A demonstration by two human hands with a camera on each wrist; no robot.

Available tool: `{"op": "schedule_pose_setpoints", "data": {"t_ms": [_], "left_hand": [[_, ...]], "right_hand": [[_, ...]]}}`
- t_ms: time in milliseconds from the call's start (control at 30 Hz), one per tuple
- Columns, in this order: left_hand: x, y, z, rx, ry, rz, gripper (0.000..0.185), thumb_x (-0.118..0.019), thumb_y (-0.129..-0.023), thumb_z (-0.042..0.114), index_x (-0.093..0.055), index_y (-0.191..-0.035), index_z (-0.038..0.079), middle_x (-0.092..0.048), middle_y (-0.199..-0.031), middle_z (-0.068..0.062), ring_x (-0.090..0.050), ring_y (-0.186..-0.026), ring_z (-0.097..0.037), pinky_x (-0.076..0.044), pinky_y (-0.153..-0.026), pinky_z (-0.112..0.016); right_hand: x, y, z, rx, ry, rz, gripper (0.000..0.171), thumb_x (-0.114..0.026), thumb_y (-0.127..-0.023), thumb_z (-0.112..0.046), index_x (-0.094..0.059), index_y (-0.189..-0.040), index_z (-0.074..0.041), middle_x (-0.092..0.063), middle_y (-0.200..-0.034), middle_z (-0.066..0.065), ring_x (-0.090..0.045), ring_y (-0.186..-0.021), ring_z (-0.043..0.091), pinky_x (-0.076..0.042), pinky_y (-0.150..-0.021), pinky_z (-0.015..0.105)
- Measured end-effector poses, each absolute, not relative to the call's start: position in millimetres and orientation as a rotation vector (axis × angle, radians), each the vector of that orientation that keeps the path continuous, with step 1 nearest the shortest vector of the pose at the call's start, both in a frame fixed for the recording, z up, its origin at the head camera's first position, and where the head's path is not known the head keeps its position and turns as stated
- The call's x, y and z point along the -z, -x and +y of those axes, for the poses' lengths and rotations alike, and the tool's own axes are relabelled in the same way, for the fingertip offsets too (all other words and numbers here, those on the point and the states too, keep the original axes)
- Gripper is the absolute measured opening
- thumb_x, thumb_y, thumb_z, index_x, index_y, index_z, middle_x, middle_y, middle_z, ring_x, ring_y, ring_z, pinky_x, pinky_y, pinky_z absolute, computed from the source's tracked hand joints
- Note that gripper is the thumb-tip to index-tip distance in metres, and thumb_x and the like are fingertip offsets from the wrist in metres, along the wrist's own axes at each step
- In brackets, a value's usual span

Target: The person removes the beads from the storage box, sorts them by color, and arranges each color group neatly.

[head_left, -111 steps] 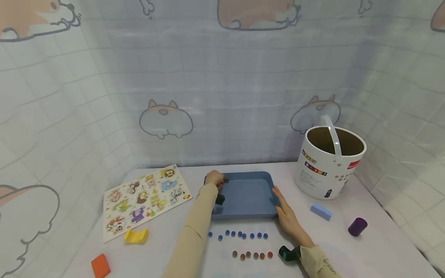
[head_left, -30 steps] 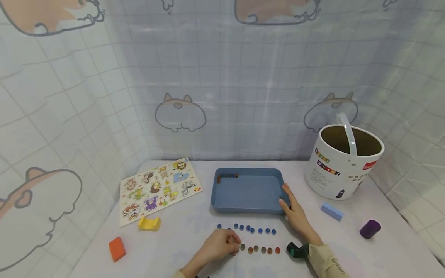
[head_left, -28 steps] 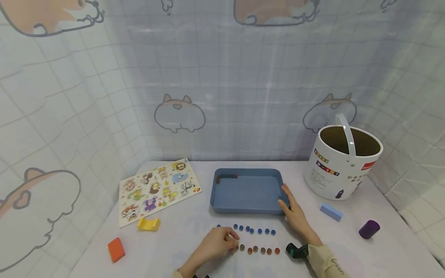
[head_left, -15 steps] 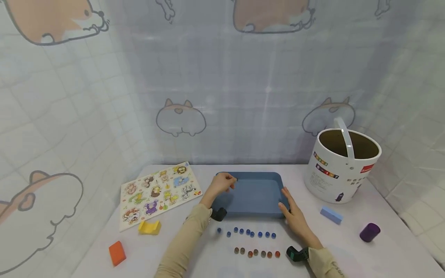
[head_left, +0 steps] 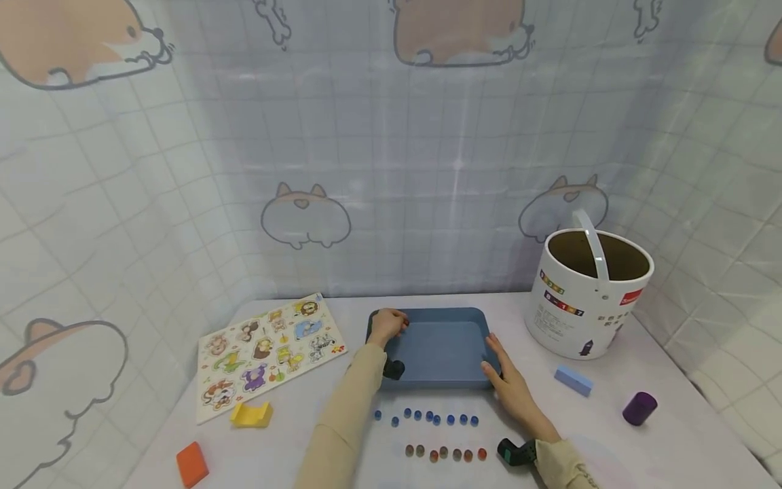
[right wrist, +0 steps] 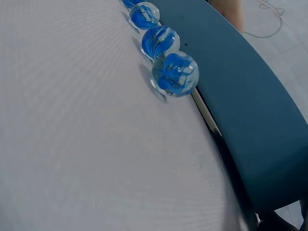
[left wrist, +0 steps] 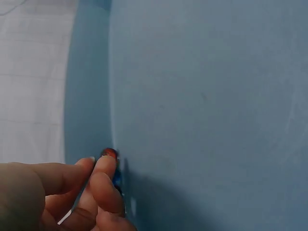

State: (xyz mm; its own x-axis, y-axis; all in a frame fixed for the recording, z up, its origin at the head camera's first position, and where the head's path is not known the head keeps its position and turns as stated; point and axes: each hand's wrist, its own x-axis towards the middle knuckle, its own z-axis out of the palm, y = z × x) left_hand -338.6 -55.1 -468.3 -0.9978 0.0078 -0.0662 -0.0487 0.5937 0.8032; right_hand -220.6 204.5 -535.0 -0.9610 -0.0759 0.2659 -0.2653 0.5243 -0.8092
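Note:
A blue tray lies in the middle of the table. My left hand reaches into its back left corner. In the left wrist view, its fingertips touch a red marble, with the thumb tip slightly apart from it. A blue marble lies close by, partly covered by the fingers, and the rest of that corner is hidden. My right hand rests its straight fingers along the tray's right edge. In front of the tray is a row of blue marbles; a row of brownish and red marbles lies nearer.
A white bucket with a handle stands back right. Close to it are a light blue block and a purple cylinder. At left lie an animal puzzle board, a yellow curved block and an orange block.
My left hand put a marble at the left end of the nearer row, then went back into the tray's back left corner. The right hand stays at the tray's edge.

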Motion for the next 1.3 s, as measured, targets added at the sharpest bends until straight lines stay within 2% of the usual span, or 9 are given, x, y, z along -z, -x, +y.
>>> {"op": "schedule_pose_setpoints", "data": {"t_ms": [167, 600, 700, 800, 833, 933, 967, 1167, 1300], "left_hand": [[469, 339, -52, -1.291, 0.061, 2.812, 0.026, -0.051, -0.098, 0.01, -0.073, -0.107, 0.001, -0.074, -0.088, -0.016, -0.071, -0.074, -0.026, -0.052, -0.059, -0.026], [471, 343, -46, -1.098, 0.015, 2.841, 0.016, -0.069, -0.089, 0.017, -0.077, -0.099, 0.007, -0.074, -0.09, -0.01, -0.064, -0.064, -0.017, -0.048, -0.055, -0.026], [463, 338, -49, -1.128, -0.041, 2.809, 0.019, -0.065, -0.091, 0.016, -0.075, -0.102, 0.005, -0.074, -0.09, -0.011, -0.063, -0.063, -0.016, -0.049, -0.059, -0.027], [452, 332, -56, -1.263, -0.135, 2.719, 0.023, -0.059, -0.095, 0.019, -0.073, -0.106, 0.003, -0.073, -0.095, -0.012, -0.066, -0.071, -0.022, -0.052, -0.067, -0.031], [449, 330, -59, -1.33, -0.158, 2.677, 0.024, -0.057, -0.097, 0.02, -0.072, -0.107, 0.003, -0.073, -0.096, -0.013, -0.067, -0.074, -0.024, -0.052, -0.069, -0.033], [444, 323, -73, -1.501, -0.217, 2.551, 0.027, -0.056, -0.099, 0.024, -0.069, -0.112, 0.003, -0.071, -0.1, -0.013, -0.067, -0.086, -0.033, -0.051, -0.074, -0.04], [442, 319, -79, -1.534, -0.223, 2.527, 0.028, -0.055, -0.099, 0.024, -0.068, -0.113, 0.004, -0.071, -0.1, -0.012, -0.066, -0.086, -0.033, -0.051, -0.075, -0.042], [447, 276, -111, -1.614, -0.229, 2.402, 0.027, -0.055, -0.099, 0.021, -0.065, -0.113, 0.001, -0.071, -0.097, -0.01, -0.057, -0.066, -0.013, -0.046, -0.066, -0.033], [454, 235, -126, -1.571, -0.345, 2.312, 0.026, -0.056, -0.099, 0.02, -0.064, -0.111, -0.001, -0.069, -0.094, -0.014, -0.05, -0.06, -0.011, -0.042, -0.058, -0.027]], "right_hand": [[535, 221, 204, -1.402, -0.287, -2.568, 0.058, -0.049, -0.102, -0.022, -0.026, -0.153, -0.007, -0.017, -0.162, 0.016, -0.017, -0.148, 0.039, -0.019, -0.113, 0.053], [531, 221, 202, -1.446, -0.303, -2.562, 0.06, -0.049, -0.102, -0.023, -0.024, -0.153, -0.004, -0.015, -0.162, 0.015, -0.015, -0.148, 0.042, -0.016, -0.112, 0.063], [531, 220, 203, -1.435, -0.294, -2.57, 0.06, -0.048, -0.102, -0.026, -0.025, -0.153, -0.005, -0.015, -0.163, 0.014, -0.016, -0.148, 0.04, -0.017, -0.12, 0.04], [532, 220, 205, -1.417, -0.282, -2.58, 0.059, -0.048, -0.102, -0.026, -0.025, -0.153, -0.006, -0.015, -0.163, 0.014, -0.016, -0.148, 0.039, -0.016, -0.119, 0.036], [532, 221, 206, -1.415, -0.284, -2.578, 0.059, -0.048, -0.102, -0.025, -0.025, -0.153, -0.006, -0.015, -0.163, 0.014, -0.016, -0.148, 0.04, -0.016, -0.119, 0.037], [533, 222, 208, -1.427, -0.291, -2.572, 0.059, -0.048, -0.102, -0.023, -0.025, -0.153, -0.005, -0.014, -0.162, 0.016, -0.015, -0.148, 0.042, -0.017, -0.113, 0.06], [533, 222, 208, -1.435, -0.297, -2.569, 0.059, -0.048, -0.102, -0.022, -0.025, -0.153, -0.004, -0.014, -0.162, 0.017, -0.015, -0.147, 0.043, -0.016, -0.112, 0.062], [533, 220, 206, -1.45, -0.299, -2.583, 0.059, -0.047, -0.103, -0.024, -0.023, -0.153, -0.004, -0.013, -0.162, 0.017, -0.014, -0.147, 0.044, -0.015, -0.112, 0.063], [531, 218, 205, -1.46, -0.31, -2.581, 0.06, -0.047, -0.103, -0.025, -0.023, -0.154, -0.005, -0.012, -0.163, 0.016, -0.013, -0.148, 0.043, -0.015, -0.113, 0.06]]}}
